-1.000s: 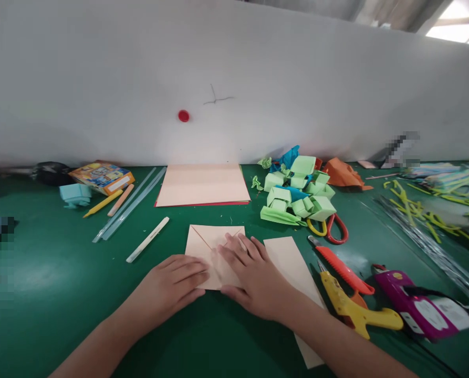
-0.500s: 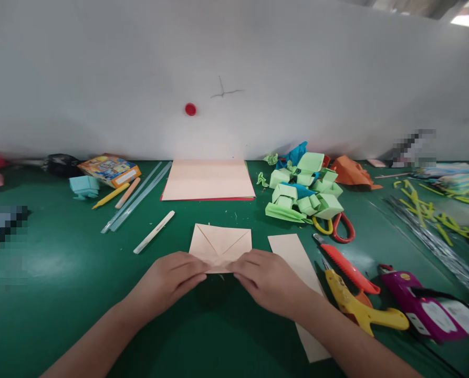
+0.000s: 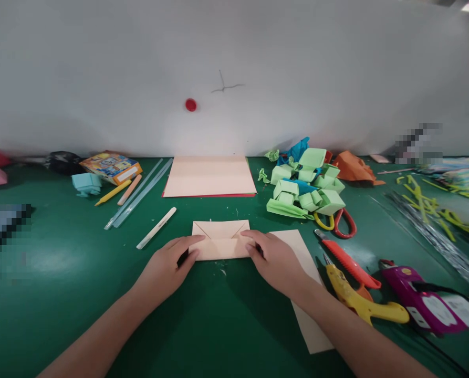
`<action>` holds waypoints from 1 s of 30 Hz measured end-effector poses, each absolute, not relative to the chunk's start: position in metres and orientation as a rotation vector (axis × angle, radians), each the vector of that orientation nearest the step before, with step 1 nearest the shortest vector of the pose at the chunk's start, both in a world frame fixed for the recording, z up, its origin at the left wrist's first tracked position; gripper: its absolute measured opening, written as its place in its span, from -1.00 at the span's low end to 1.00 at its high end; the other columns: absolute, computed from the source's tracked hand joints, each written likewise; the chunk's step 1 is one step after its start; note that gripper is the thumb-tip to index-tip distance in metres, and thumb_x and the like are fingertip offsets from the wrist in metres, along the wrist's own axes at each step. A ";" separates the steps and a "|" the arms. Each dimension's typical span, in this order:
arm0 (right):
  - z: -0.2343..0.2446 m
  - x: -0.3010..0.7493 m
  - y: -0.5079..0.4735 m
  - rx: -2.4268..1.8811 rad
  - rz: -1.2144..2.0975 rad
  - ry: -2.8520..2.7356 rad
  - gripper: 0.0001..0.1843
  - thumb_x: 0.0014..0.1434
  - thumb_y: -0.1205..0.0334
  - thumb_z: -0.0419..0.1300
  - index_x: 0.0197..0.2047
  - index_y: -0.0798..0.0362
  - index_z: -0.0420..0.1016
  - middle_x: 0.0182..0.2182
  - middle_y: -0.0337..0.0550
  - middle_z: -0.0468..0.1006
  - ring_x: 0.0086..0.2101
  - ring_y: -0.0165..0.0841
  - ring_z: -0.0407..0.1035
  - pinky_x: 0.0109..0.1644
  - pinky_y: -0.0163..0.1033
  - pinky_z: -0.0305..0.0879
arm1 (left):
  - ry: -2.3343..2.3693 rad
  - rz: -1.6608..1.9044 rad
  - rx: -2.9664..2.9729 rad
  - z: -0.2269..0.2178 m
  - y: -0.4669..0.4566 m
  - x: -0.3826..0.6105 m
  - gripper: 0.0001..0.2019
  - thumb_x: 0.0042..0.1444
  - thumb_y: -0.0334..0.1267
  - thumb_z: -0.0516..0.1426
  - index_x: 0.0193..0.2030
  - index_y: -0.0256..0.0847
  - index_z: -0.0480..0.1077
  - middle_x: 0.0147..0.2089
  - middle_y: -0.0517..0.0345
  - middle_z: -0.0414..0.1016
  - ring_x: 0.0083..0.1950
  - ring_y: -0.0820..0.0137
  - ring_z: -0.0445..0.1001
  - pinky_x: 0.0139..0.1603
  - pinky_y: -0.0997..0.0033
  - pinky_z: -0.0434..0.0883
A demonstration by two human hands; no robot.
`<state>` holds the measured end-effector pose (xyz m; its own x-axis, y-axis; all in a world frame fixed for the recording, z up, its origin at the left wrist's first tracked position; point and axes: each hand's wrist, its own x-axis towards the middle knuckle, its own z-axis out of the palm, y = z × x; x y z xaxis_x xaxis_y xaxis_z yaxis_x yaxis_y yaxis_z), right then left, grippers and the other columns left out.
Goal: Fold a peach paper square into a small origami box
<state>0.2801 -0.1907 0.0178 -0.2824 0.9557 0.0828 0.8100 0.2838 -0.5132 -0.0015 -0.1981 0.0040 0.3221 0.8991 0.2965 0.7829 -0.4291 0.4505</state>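
Note:
A folded sheet of peach paper (image 3: 220, 249) lies in front of me on the green table. Its lower part is folded up in a band, and slanting creases show above it. My left hand (image 3: 174, 261) pinches the left end, forefinger on top and thumb at the lower edge. At the right end, my right hand (image 3: 275, 260) grips the paper the same way. Beneath my right forearm lies a long peach paper strip (image 3: 293, 247), partly covered.
Behind is a stack of peach sheets (image 3: 210, 176). To the right lie green folded paper pieces (image 3: 297, 197), scissors (image 3: 344, 224), a red cutter knife (image 3: 350, 262), a yellow glue gun (image 3: 348, 291) and a purple device (image 3: 419, 299). A white stick (image 3: 156, 228) and clear glue sticks (image 3: 139, 197) lie left.
The paper's lower edge has been folded up into a flat band over the creases. Both hands have moved slightly up and apart, to the paper's two ends.

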 end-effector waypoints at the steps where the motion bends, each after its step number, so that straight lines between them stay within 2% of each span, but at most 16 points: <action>1: 0.017 0.280 -0.191 -1.609 0.512 -2.196 -0.60 0.37 0.25 0.02 0.19 -0.08 0.51 -0.15 -0.10 0.66 -0.15 -0.17 0.50 -0.12 -0.13 0.38 | 1.537 0.752 2.369 0.004 -0.198 -0.001 -0.68 0.38 -0.15 0.03 0.15 -0.07 0.49 0.05 0.11 0.64 -0.02 0.27 0.62 -0.03 0.33 0.57; 3: 0.015 0.278 -0.191 -1.605 0.489 -2.213 -0.59 0.36 0.27 0.02 0.20 -0.07 0.49 -0.17 -0.10 0.65 -0.17 -0.17 0.48 -0.14 -0.13 0.35 | 1.541 0.744 2.396 0.004 -0.197 0.000 -0.69 0.39 -0.18 0.02 0.13 -0.08 0.50 -0.01 0.10 0.62 -0.06 0.28 0.60 -0.08 0.34 0.56; 7: 0.007 0.275 -0.189 -1.553 0.390 -2.211 -0.58 0.37 0.29 0.00 0.24 0.01 0.41 -0.03 -0.02 0.57 -0.09 -0.12 0.41 -0.06 -0.05 0.36 | 1.521 0.730 2.460 0.003 -0.196 0.002 -0.68 0.41 -0.21 -0.01 0.09 -0.07 0.55 -0.11 0.07 0.58 -0.08 0.26 0.55 -0.09 0.29 0.53; 11: 0.002 0.270 -0.193 -1.538 0.237 -2.191 -0.63 0.36 0.32 0.00 0.15 0.00 0.46 0.05 0.05 0.43 -0.01 -0.07 0.31 -0.02 0.01 0.36 | 1.521 0.724 2.514 -0.001 -0.196 0.002 -0.67 0.40 -0.25 -0.02 0.03 -0.06 0.58 -0.13 0.04 0.52 -0.10 0.23 0.49 -0.08 0.23 0.50; 15: 0.005 0.261 -0.208 -1.451 0.081 -2.296 -0.61 0.36 0.37 0.00 0.13 -0.06 0.51 0.16 0.03 0.40 0.07 -0.02 0.25 0.12 0.12 0.24 | 1.536 0.712 2.551 -0.004 -0.197 0.003 -0.68 0.38 -0.32 -0.01 0.00 -0.09 0.58 -0.10 0.02 0.48 -0.07 0.20 0.47 -0.06 0.19 0.49; 17: 0.008 0.256 -0.218 -1.397 0.094 -2.378 -0.61 0.39 0.31 0.02 0.18 -0.07 0.49 0.20 -0.01 0.42 0.12 0.00 0.22 0.18 0.17 0.17 | 1.539 0.702 2.565 -0.005 -0.198 0.004 -0.68 0.38 -0.34 0.00 0.00 -0.10 0.58 -0.09 0.01 0.47 -0.06 0.20 0.47 -0.05 0.17 0.49; 23: 0.011 0.249 -0.232 -1.354 0.293 -2.515 -0.44 0.42 0.13 0.01 0.43 -0.02 0.21 0.37 -0.05 0.30 0.26 -0.01 0.14 0.31 0.19 0.02 | 1.552 0.696 2.591 0.000 -0.201 0.007 -0.69 0.38 -0.30 0.02 0.08 -0.14 0.55 0.04 -0.07 0.43 0.04 0.15 0.45 0.04 0.10 0.50; 26: 0.010 0.250 -0.233 -1.383 0.312 -2.521 -0.43 0.43 0.10 -0.01 0.45 -0.04 0.18 0.41 -0.08 0.25 0.28 0.00 0.12 0.31 0.23 0.01 | 1.561 0.706 2.641 0.004 -0.203 0.009 -0.70 0.38 -0.30 0.02 0.07 -0.15 0.56 0.21 -0.13 0.40 0.18 0.07 0.42 0.15 -0.02 0.47; 30: 0.010 0.251 -0.234 -1.380 0.316 -2.532 -0.42 0.44 0.09 -0.04 0.47 -0.03 0.15 0.42 -0.07 0.23 0.29 0.01 0.11 0.30 0.23 0.02 | 1.409 0.654 2.749 0.004 -0.205 0.011 -0.69 0.40 -0.32 0.01 0.08 -0.12 0.56 0.28 -0.05 0.45 0.29 0.08 0.40 0.24 -0.06 0.44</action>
<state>0.2506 -0.2337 0.0097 -0.5249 0.8446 0.1058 0.7926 0.5303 -0.3009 0.0114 -0.2046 0.0042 0.5160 0.7736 0.3678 0.7802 -0.6017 0.1712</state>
